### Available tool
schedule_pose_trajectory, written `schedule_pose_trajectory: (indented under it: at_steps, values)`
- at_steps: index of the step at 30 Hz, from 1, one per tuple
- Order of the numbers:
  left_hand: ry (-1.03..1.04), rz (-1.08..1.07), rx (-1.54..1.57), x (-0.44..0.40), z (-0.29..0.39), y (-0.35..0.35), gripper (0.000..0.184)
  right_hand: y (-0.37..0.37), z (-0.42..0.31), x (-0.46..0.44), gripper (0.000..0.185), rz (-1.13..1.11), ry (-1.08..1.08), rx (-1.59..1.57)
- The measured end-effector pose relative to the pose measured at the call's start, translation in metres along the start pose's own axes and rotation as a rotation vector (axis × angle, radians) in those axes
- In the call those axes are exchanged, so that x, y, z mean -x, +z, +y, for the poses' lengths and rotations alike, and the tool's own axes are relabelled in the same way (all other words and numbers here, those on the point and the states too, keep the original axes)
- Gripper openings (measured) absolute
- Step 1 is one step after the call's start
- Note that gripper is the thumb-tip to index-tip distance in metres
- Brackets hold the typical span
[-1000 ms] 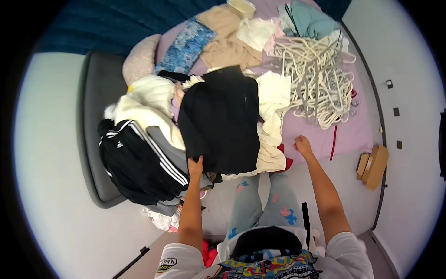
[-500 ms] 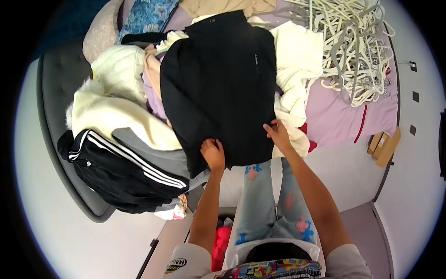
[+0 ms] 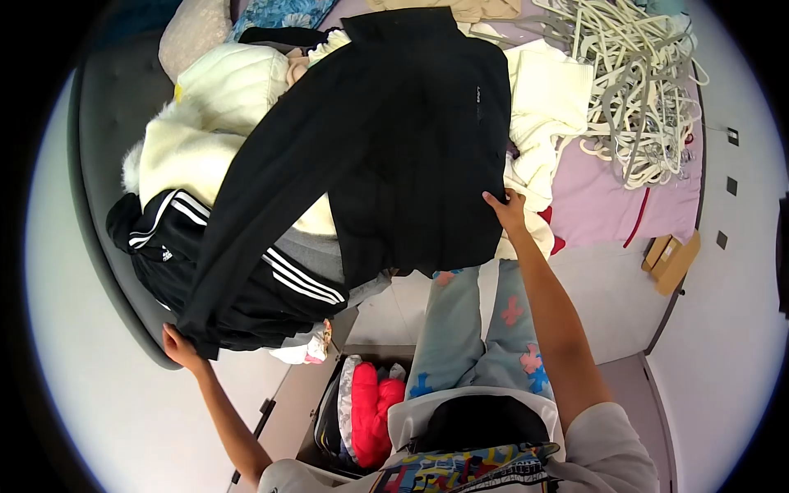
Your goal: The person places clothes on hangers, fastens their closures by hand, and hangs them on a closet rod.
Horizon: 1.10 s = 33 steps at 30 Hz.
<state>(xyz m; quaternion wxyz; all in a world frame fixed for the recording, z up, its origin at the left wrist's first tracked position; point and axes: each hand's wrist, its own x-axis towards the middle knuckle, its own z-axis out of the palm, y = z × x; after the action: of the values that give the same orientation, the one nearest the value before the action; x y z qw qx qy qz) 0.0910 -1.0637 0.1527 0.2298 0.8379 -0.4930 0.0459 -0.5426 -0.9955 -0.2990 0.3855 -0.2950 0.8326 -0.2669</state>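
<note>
A black high-necked top (image 3: 411,140) lies spread over a heap of clothes, its collar toward the far side and small lettering on its right chest. One long sleeve stretches down to the left, where my left hand (image 3: 182,347) grips its cuff end. My right hand (image 3: 507,212) is closed on the top's right edge, thumb toward the fabric. The sleeve crosses a black jacket with white stripes (image 3: 238,271). Cream knitwear (image 3: 546,115) lies beside the top on the right. The top's other sleeve is not visible.
A tangled pile of white and grey hangers (image 3: 637,90) covers the far right of the lilac bedspread (image 3: 608,177). Cream fluffy clothing (image 3: 185,160) lies on the left by the dark headboard (image 3: 99,164). Below, an open drawer (image 3: 308,450) holds a red garment (image 3: 371,411). A cardboard box (image 3: 675,261) stands right.
My left hand has moved from the top's lower hem far to the left, drawing the sleeve out straight. My right hand has shifted slightly up and right along the edge.
</note>
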Motion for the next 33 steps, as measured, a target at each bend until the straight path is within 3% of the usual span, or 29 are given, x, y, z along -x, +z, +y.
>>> schedule_pose_trajectory:
  at_steps: [2, 4, 5, 8, 12, 15, 18, 19, 20, 22, 23, 25, 26, 27, 28, 30, 32, 33]
  values:
    - [-0.027, -0.089, -0.02, -0.02, -0.036, -0.015, 0.042, -0.021, -0.019, 0.003, 0.056, -0.112, 0.013, 0.032]
    - [-0.012, -0.094, -0.128, -0.025, -0.052, -0.016, 0.043, -0.041, -0.046, 0.001, 0.042, -0.415, 0.162, -0.033]
    - [0.006, -0.096, -0.222, -0.024, -0.047, -0.012, 0.044, -0.036, -0.044, 0.002, 0.032, -0.356, -0.009, -0.174]
    - [0.004, -0.021, -0.374, -0.016, -0.033, 0.004, 0.045, -0.077, -0.048, 0.014, 0.035, -0.362, -0.12, -0.26]
    - [-0.018, -0.067, -0.398, -0.014, -0.053, 0.007, 0.044, -0.183, -0.066, 0.028, 0.028, -0.387, -0.088, -0.379]
    - [-0.003, -0.092, -0.476, -0.01, -0.092, 0.009, 0.044, -0.259, -0.072, 0.047, 0.03, -0.365, -0.049, -0.178]
    - [-0.129, -0.28, -0.53, 0.004, -0.1, 0.023, 0.041, -0.295, -0.067, 0.063, 0.031, -0.475, -0.003, 0.1]
    - [-0.129, -0.103, -0.416, 0.014, -0.097, 0.03, 0.039, -0.298, -0.064, 0.062, 0.028, -0.514, -0.04, 0.127]
    - [-0.129, 0.074, -0.3, 0.027, -0.08, 0.041, 0.037, -0.299, -0.063, 0.059, 0.024, -0.553, -0.077, 0.153]
    - [0.208, 0.077, -0.153, 0.066, 0.036, 0.073, 0.023, -0.289, -0.027, 0.036, 0.015, -0.471, -0.242, 0.116]
    - [0.419, 0.027, -0.186, 0.098, 0.121, 0.092, 0.015, -0.281, -0.015, 0.017, 0.015, -0.411, -0.197, 0.213]
    - [0.296, -0.393, -0.097, 0.17, 0.226, 0.127, 0.014, -0.25, 0.0, -0.028, 0.017, -0.186, -0.261, 0.232]
    - [0.303, -0.546, 0.092, 0.218, 0.237, 0.161, 0.015, -0.229, 0.011, -0.052, 0.021, -0.128, -0.091, 0.1]
    - [0.352, -0.875, 0.211, 0.249, 0.277, 0.181, 0.019, -0.206, 0.021, -0.083, 0.024, -0.161, -0.038, -0.107]
    - [0.643, -0.889, 0.246, 0.287, 0.308, 0.215, 0.024, -0.184, 0.032, -0.11, 0.029, -0.193, 0.017, -0.316]
    - [0.632, -0.992, 0.271, 0.378, 0.348, 0.289, 0.037, -0.141, 0.04, -0.151, 0.04, -0.198, 0.167, -0.479]
    - [0.504, -1.158, 0.262, 0.43, 0.351, 0.354, 0.056, -0.09, 0.073, -0.188, 0.049, -0.229, 0.0, -0.197]
    - [0.371, -1.185, 0.21, 0.454, 0.341, 0.383, 0.064, -0.085, 0.037, -0.181, 0.049, -0.218, 0.105, -0.109]
